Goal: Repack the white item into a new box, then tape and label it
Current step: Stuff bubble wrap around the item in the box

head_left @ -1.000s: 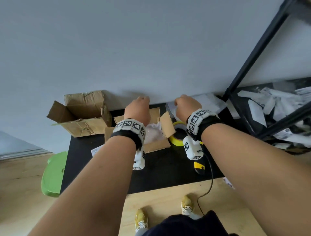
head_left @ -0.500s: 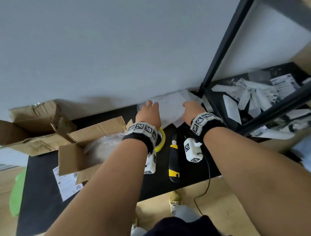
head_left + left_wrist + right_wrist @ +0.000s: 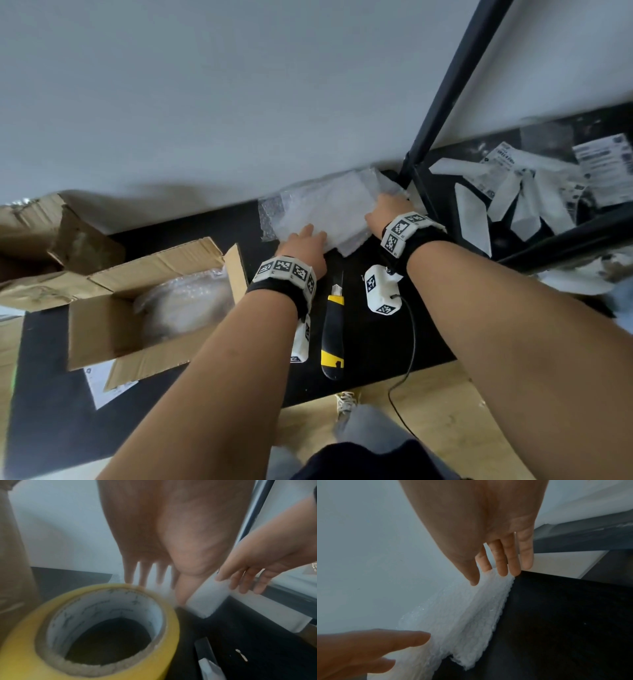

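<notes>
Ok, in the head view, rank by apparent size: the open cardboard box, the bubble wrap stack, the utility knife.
1. Open cardboard box, largest.
2. Bubble wrap stack.
3. Utility knife, smallest.
The box lies nearer the camera, which inflates it somewhat.

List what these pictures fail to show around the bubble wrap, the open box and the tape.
- Item in the open box: head view, veiled by bubble wrap and blurred.
- Bubble wrap stack: its right end is covered by the right hand; whether the left hand touches it is unclear.
- Yellow tape roll: hidden behind the left wrist in the head view; near side cut off in the left wrist view.
- Labels on the shelf: print too small.
</notes>
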Tool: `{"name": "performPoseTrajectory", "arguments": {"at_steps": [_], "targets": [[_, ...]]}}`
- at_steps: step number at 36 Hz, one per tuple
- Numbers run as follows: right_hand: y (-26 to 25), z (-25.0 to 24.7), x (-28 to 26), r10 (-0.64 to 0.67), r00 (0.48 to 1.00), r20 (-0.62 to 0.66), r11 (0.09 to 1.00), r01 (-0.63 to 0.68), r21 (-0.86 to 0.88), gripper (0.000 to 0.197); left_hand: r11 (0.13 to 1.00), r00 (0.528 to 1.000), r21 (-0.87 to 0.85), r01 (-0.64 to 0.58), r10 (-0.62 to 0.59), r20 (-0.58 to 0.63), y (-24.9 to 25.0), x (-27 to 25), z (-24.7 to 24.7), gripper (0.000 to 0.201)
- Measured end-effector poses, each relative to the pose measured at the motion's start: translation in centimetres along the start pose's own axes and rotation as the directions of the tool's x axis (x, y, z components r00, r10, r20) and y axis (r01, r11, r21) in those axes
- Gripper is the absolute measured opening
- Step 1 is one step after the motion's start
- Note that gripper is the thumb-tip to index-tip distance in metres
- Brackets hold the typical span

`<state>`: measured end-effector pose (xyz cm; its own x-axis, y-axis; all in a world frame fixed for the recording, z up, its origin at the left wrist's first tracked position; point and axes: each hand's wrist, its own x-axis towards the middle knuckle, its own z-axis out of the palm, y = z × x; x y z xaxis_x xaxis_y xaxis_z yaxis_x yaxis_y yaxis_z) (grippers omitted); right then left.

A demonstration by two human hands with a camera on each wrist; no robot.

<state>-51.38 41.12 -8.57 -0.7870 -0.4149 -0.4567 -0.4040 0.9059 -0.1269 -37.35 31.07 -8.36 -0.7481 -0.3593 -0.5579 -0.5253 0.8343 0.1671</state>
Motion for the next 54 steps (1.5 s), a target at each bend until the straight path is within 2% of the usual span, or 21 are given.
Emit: {"name": "performPoseTrajectory", "arguments": {"at_steps": [4,8,10,12,15,19,23,27,29,32,36,38,40,43,46,51,54], "targets": [[-0.2,-0.8,-0.1,-0.002,0.997,-0.073,0.997,0.008,0.082,0.03,1.0,1.0,0.02,-0.006,0.005,0.025,-0.2,-0.1,-0.3,0.054],[-0.8,-1.8,-0.5,-0.049,0.991,-0.121,0.989,0.066,0.134,0.004,1.0,1.0,0.004,0.007,-0.007,0.029,-0.3,-0.4,-1.0,0.057],[-1.1,-2.5,-1.1,-0.065,0.99,-0.127,0.983,0.086,0.163,0.008,1.0,1.0,0.0,0.005,-0.005,-0.007,-0.3,-0.6,-1.5,0.058],[-1.3,-3.2,-1.7,-0.075,0.982,-0.175,0.976,0.108,0.187,0.024,1.0,0.997,-0.025,0.003,-0.005,-0.072,-0.3,-0.8,-2.1,0.057],[-1.7,-4.1,-2.8,-0.103,0.961,-0.257,0.957,0.167,0.238,0.016,0.997,0.982,-0.081,-0.001,-0.014,-0.19,-0.6,-1.3,-3.6,0.054],[-2.4,-6.2,-4.5,-0.136,0.92,-0.368,0.917,0.257,0.305,0.023,0.983,0.937,-0.185,-0.012,-0.054,-0.346,-1.1,-2.7,-6.2,0.051],[-3.9,-8.5,-6.3,-0.166,0.867,-0.471,0.859,0.362,0.362,0.027,0.968,0.878,-0.248,-0.042,-0.083,-0.471,-1.7,-4.4,-9.1,0.059],[-5.7,-10.1,-8.2,-0.21,0.809,-0.549,0.826,0.447,0.342,0.029,0.961,0.811,-0.258,-0.1,-0.072,-0.58,-2.5,-6.0,-11.7,0.072],[-6.8,-10.6,-9.3,-0.244,0.784,-0.572,0.812,0.487,0.322,0.028,0.96,0.797,-0.246,-0.135,-0.043,-0.603,-3.0,-6.9,-12.5,0.072],[-8.6,-10.8,-10.9,-0.29,0.741,-0.605,0.78,0.549,0.299,0.025,0.965,0.803,-0.21,-0.16,0.003,-0.596,-3.8,-7.9,-13.1,0.059],[-10.7,-10.7,-12.5,-0.307,0.705,-0.639,0.75,0.593,0.294,0.022,0.974,0.795,-0.188,-0.129,-0.012,-0.607,-4.9,-9.4,-13.4,0.02],[-11.5,-10.6,-13.0,-0.288,0.703,-0.65,0.744,0.592,0.31,0.023,0.961,0.779,-0.243,-0.134,-0.05,-0.625,-5.6,-10.1,-13.3,0.016],[-12.2,-10.4,-13.4,-0.245,0.724,-0.645,0.753,0.561,0.343,0.037,0.937,0.754,-0.317,-0.148,-0.101,-0.65,-6.5,-10.8,-13.3,0.017],[-12.9,-10.0,-13.9,-0.154,0.792,-0.591,0.772,0.47,0.428,0.052,0.868,0.715,-0.46,-0.188,-0.2,-0.67,-8.4,-11.8,-13.2,0.017],[-13.7,-9.3,-14.2,-0.084,0.871,-0.485,0.768,0.367,0.526,0.058,0.71,0.693,-0.644,-0.285,-0.311,-0.65,-10.4,-12.8,-13.2,0.016],[-15.9,-7.6,-14.9,0.034,0.943,-0.331,0.638,0.234,0.734,0.056,0.333,0.75,-0.867,-0.372,-0.442,-0.492,-13.5,-14.8,-12.2,0.01],[-17.4,-6.5,-15.4,0.027,0.96,-0.279,0.591,0.21,0.779,0.059,0.229,0.758,-0.915,-0.333,-0.511,-0.404,-15.6,-15.9,-10.9,0.013]]}}
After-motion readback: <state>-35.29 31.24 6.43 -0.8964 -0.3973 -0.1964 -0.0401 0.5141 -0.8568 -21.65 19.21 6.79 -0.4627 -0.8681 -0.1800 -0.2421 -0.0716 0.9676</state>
